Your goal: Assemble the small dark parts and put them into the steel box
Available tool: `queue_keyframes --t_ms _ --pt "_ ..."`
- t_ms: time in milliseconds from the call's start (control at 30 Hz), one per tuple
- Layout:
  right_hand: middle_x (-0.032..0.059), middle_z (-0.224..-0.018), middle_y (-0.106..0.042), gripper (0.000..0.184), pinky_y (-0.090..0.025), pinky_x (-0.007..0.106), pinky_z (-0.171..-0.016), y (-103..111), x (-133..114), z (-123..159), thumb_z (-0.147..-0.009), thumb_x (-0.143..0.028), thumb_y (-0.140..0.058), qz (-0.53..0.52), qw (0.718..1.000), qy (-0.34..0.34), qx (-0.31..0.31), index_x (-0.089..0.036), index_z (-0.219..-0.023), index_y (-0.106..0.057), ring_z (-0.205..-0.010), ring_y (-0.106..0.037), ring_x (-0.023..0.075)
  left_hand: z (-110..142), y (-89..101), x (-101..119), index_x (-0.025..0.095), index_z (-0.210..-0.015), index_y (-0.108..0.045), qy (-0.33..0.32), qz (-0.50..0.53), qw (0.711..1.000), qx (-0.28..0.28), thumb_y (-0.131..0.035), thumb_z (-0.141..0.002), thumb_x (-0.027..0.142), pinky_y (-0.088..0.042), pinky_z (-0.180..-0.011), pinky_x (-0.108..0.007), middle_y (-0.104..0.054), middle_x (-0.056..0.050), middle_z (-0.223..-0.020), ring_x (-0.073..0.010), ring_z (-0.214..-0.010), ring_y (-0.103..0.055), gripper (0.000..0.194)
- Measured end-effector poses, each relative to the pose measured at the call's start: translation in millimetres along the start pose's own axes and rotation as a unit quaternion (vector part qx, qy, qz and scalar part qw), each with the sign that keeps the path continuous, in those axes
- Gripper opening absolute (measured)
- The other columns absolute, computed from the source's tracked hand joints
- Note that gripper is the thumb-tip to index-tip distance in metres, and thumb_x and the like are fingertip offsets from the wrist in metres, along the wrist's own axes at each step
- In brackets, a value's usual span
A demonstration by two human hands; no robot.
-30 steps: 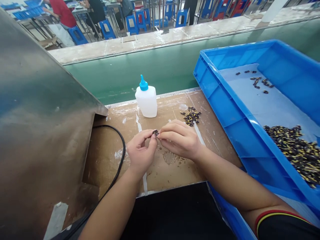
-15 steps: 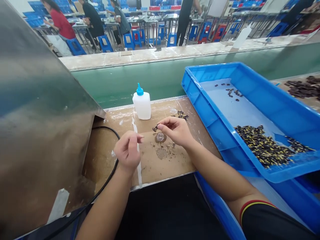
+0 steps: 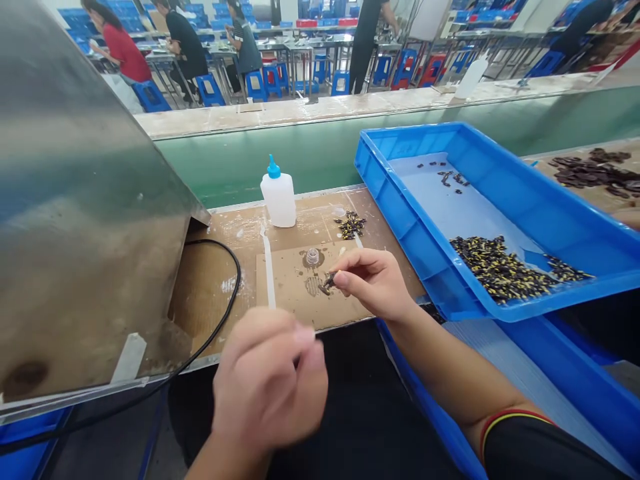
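Note:
My right hand [image 3: 375,283] pinches a small dark piece [image 3: 327,285] between thumb and fingertips, just above the cardboard work mat. Nearer to me, my left hand [image 3: 270,380] is raised in front of the mat's edge, blurred, its thumb and finger pressed together; whatever they may hold does not show. Beyond the pinched piece, a small clear cup [image 3: 313,257] sits in a wet patch on the cardboard [image 3: 285,287]. A striped mark [image 3: 313,287] lies in front of the cup. Farther back is a pile of small black-and-yellow pieces [image 3: 351,225].
A white bottle with a blue nozzle [image 3: 280,200] stands at the back. On the right, a blue crate [image 3: 400,207] holds many black-and-yellow pieces. A metal housing [image 3: 90,220] and a black cable [image 3: 235,293] border the left. People sit at tables beyond the green conveyor [image 3: 320,143].
My left hand has come back toward me, off the mat. My right hand has moved nearer and slightly right with the dark piece, away from the cup. The view has shifted a little.

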State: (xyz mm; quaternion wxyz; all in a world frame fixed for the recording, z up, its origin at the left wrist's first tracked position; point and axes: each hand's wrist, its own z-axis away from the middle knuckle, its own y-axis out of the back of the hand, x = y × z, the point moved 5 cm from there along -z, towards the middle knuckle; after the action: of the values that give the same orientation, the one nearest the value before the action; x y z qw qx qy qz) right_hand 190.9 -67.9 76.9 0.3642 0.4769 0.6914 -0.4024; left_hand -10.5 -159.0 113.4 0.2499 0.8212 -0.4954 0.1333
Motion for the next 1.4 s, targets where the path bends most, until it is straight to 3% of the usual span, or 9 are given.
queue_keyframes --t_ms 100,233,367,500,600,933,1400 --pt "0.0013 -0.074 -0.076 0.011 -0.053 0.018 -0.054 -8 -14 9 -0.085 -0.021 -0.094 -0.002 1.0 -0.013 -0.011 -0.02 -0.089 -0.084 -0.058 -0.064 0.0102 4 -21.7 -12 0.019 -0.116 -0.075 -0.026 -0.019 0.998 0.052 -0.083 -0.082 0.0 -0.068 -0.073 -0.031 -0.078 -0.006 -0.101 -0.0191 -0.086 -0.078 0.04" --pt "0.0021 -0.078 -0.078 0.007 -0.057 0.02 -0.057 -18 -18 22 -0.089 -0.018 -0.089 0.033 0.999 0.002 0.004 -0.02 -0.091 -0.083 -0.063 -0.07 0.0125 22 -29.9 -13 0.017 -0.113 -0.078 0.006 -0.038 0.997 0.06 -0.088 -0.08 0.0 -0.07 -0.081 -0.03 -0.083 -0.005 -0.102 -0.0187 -0.087 -0.081 0.039" --pt "0.0038 -0.091 -0.081 0.015 -0.062 0.026 -0.066 -29 -22 38 -0.092 -0.011 -0.083 0.125 0.986 0.105 0.038 -0.022 -0.101 -0.082 -0.074 -0.076 0.0162 31 -23.9 -4 0.017 -0.11 -0.08 0.031 -0.071 0.993 0.086 -0.088 -0.08 -0.001 -0.069 -0.085 -0.027 -0.084 -0.005 -0.104 -0.0172 -0.087 -0.082 0.036" --pt "0.0065 -0.097 -0.082 0.03 -0.065 0.034 -0.072 -44 -32 55 -0.09 -0.003 -0.081 0.205 0.948 0.235 0.055 -0.023 -0.112 -0.08 -0.081 -0.078 0.021 31 -22.9 -2 0.015 -0.11 -0.08 0.051 -0.07 0.991 0.097 -0.087 -0.08 -0.002 -0.069 -0.083 -0.027 -0.084 -0.005 -0.103 -0.0173 -0.087 -0.082 0.035" --pt "0.0072 -0.1 -0.082 0.037 -0.067 0.034 -0.071 -52 -34 61 -0.088 0.0 -0.081 0.235 0.929 0.277 0.075 -0.023 -0.118 -0.079 -0.082 -0.079 0.0217 31 -22.2 -2 0.016 -0.11 -0.08 0.063 -0.061 0.99 0.107 -0.085 -0.081 -0.003 -0.069 -0.081 -0.028 -0.084 -0.005 -0.103 -0.018 -0.087 -0.082 0.034" --pt "0.0085 -0.101 -0.083 0.038 -0.069 0.036 -0.073 -62 -32 62 -0.09 0.003 -0.077 0.245 0.921 0.291 0.083 -0.02 -0.119 -0.078 -0.085 -0.08 0.0222 29 -20.6 -4 0.017 -0.107 -0.079 0.086 -0.068 0.987 0.119 -0.081 -0.084 -0.001 -0.069 -0.077 -0.025 -0.084 -0.003 -0.098 -0.016 -0.083 -0.081 0.028" --pt "0.0098 -0.107 -0.082 0.038 -0.07 0.038 -0.077 -54 -26 62 -0.092 0.002 -0.077 0.246 0.924 0.284 0.076 -0.019 -0.123 -0.077 -0.091 -0.08 0.0227 28 -26.7 -7 0.018 -0.104 -0.079 0.08 -0.06 0.989 0.112 -0.081 -0.087 0.003 -0.07 -0.075 -0.028 -0.084 -0.004 -0.098 -0.0183 -0.083 -0.082 0.023"
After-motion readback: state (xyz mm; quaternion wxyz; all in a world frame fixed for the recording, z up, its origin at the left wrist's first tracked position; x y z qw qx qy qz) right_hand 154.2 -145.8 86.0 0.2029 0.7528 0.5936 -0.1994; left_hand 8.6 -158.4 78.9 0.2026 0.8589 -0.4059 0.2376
